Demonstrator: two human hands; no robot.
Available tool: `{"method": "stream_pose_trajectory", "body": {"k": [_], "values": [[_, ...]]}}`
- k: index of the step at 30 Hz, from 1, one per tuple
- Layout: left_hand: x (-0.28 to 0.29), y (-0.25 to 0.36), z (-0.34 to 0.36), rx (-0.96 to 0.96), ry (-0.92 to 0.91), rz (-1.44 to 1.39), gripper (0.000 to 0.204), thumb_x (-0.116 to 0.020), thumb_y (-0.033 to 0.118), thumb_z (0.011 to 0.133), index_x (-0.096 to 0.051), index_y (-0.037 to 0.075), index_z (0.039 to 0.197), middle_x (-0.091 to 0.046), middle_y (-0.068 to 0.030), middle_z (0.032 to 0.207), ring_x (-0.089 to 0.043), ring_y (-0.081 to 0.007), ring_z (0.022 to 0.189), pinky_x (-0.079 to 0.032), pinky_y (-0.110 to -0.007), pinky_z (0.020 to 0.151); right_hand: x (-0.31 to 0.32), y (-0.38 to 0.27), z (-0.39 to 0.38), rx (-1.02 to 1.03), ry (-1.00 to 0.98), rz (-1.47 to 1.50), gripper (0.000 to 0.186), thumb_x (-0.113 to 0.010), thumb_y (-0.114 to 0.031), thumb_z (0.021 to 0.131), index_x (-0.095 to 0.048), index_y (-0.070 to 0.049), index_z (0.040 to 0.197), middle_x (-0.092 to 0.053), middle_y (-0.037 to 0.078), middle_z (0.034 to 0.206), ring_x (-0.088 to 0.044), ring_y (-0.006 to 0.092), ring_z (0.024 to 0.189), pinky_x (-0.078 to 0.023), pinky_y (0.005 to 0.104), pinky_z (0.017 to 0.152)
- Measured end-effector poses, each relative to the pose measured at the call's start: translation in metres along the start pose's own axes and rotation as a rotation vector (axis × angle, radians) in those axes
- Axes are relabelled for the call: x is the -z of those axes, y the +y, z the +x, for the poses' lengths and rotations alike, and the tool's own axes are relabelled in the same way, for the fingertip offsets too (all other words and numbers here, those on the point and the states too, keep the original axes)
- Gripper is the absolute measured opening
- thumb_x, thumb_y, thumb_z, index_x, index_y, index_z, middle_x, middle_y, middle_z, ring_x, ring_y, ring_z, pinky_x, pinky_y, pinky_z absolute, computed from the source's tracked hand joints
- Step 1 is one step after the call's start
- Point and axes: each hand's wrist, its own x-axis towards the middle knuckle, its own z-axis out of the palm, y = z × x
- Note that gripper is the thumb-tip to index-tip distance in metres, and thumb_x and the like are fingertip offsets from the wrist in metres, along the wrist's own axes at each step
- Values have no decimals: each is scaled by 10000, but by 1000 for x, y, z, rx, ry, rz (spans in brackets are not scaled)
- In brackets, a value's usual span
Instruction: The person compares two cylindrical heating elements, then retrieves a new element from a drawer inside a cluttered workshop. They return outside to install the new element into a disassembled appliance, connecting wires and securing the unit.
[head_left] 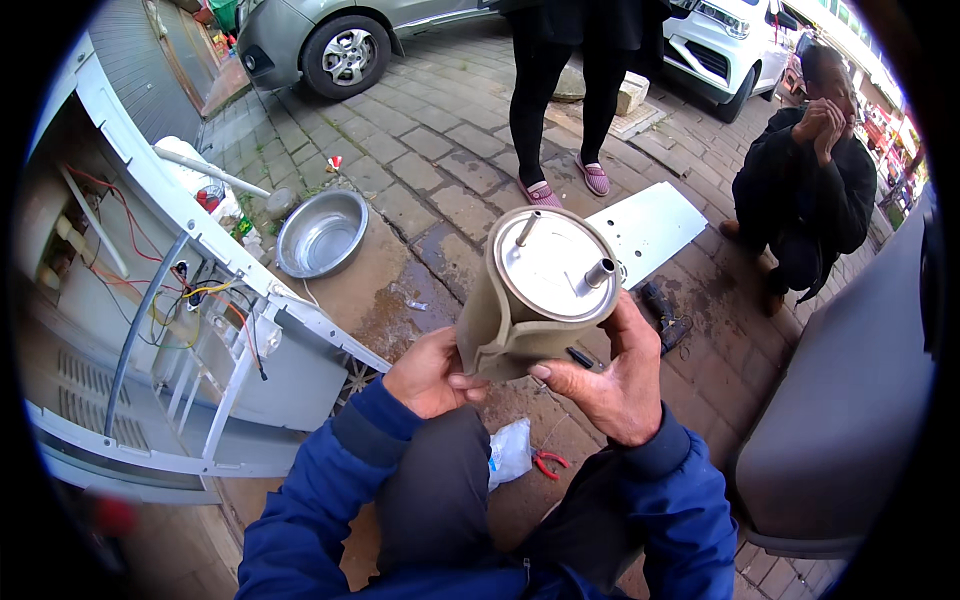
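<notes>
Above my knees I hold a cylindrical metal tank (pixel 555 262) between my two hands, tilted so that its round silver top faces up. Two short pipe stubs stick out of that top. A beige-grey foam wrap (pixel 497 330) goes round the tank's side, and its edges part at a seam facing me. My left hand (pixel 432 374) supports the wrap at its lower left, fingers curled against it. On the other side my right hand (pixel 618 380) grips the tank, thumb on the near side of the wrap. The far fingers are partly hidden behind it.
An opened white appliance cabinet (pixel 235 300) with loose wires lies at left. A metal basin (pixel 322 234) stands beyond it. Red-handled pliers (pixel 548 462) and a plastic bag (pixel 510 453) lie below my hands. A white panel (pixel 650 232), a standing person and a squatting person are ahead.
</notes>
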Motion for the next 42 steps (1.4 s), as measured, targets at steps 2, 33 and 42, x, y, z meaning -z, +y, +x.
{"method": "stream_pose_trajectory", "body": {"k": [2, 33, 42], "values": [[3, 1, -3, 0, -19, -71, 274, -485, 295, 1072, -649, 92, 1155, -663, 8, 868, -464, -59, 534, -445, -285, 618, 8, 4, 8, 189, -25, -238, 944, -981, -356, 654, -529, 40, 1383, -660, 190, 1246, -639, 284, 1192, -481, 386, 1045], [-7, 7, -48, -596, 230, 645, 447, -590, 361, 1050, -580, -7, 1304, -674, -105, 1184, -646, -182, 1078, -533, -360, 922, -46, 34, 62, -497, -127, 745, 772, -797, -359, 902, -468, 181, 1345, -635, 223, 1223, -673, 247, 1108, -546, 379, 1007], [9, 19, -80, -619, 171, 621, 532, -699, 314, 991, -538, -11, 1381, -669, -102, 1201, -648, -186, 1082, -527, -345, 948, -92, 8, 73, -424, -197, 621, 816, -881, -382, 798, -533, 180, 1276, -663, 208, 1087, -685, 231, 963, -572, 333, 843]]}}
